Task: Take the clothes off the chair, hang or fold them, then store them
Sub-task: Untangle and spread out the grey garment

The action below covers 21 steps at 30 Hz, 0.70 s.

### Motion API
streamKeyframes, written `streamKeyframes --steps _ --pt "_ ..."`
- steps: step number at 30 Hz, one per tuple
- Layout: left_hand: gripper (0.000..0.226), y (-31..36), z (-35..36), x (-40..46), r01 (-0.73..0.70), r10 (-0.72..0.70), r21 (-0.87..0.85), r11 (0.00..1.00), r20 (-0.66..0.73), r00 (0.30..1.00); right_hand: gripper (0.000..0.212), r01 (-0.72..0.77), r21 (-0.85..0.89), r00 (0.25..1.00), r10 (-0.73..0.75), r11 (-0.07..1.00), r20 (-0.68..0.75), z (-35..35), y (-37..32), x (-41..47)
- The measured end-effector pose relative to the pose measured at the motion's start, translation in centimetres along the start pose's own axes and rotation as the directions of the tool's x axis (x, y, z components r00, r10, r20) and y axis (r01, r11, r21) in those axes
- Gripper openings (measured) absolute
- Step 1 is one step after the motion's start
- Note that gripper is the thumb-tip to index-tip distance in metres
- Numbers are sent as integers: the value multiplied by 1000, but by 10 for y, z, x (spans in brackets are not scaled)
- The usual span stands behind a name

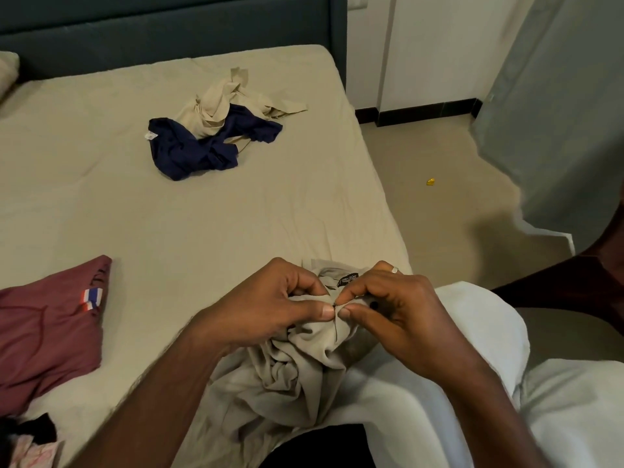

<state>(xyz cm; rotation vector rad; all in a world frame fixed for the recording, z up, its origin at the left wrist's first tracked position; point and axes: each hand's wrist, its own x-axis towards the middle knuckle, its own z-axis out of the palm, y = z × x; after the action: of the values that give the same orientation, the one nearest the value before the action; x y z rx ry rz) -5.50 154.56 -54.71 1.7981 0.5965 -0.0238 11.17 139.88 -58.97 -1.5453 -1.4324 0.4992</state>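
Observation:
A crumpled beige-grey shirt with a black neck label lies bunched in front of me at the bed's near edge. My left hand pinches its fabric between thumb and fingers. My right hand, with a ring on one finger, pinches the same spot from the other side, the two thumbs almost touching just below the label. A maroon garment with a small striped flag patch lies flat at the left. Farther up the bed, a navy garment is tangled with a cream one.
The bed has a beige sheet and a dark headboard. A white rounded seat or cushion is at the lower right. Dark and pink clothes sit at the bottom left. A small yellow object lies on the floor beside a grey curtain.

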Motion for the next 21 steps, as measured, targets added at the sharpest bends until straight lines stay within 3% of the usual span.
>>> streamKeyframes --steps 5,8,11,18,21 --pt "14 -2 1 2 41 -41 48 998 15 999 11 -23 -56 999 25 998 41 2 4 -1" --pt "15 -2 7 6 54 -48 141 989 -43 998 11 -38 -109 997 45 993 66 5 4 0" --pt "15 -3 10 8 59 -47 129 990 -94 995 7 -56 -115 997 61 992 43 5 4 0" --pt "19 -9 23 8 -34 64 175 984 -169 984 9 -121 -138 993 121 983 -7 7 9 -1" --pt "19 -9 24 8 -86 120 218 972 -150 981 13 -140 -56 990 140 989 3 4 12 -2"
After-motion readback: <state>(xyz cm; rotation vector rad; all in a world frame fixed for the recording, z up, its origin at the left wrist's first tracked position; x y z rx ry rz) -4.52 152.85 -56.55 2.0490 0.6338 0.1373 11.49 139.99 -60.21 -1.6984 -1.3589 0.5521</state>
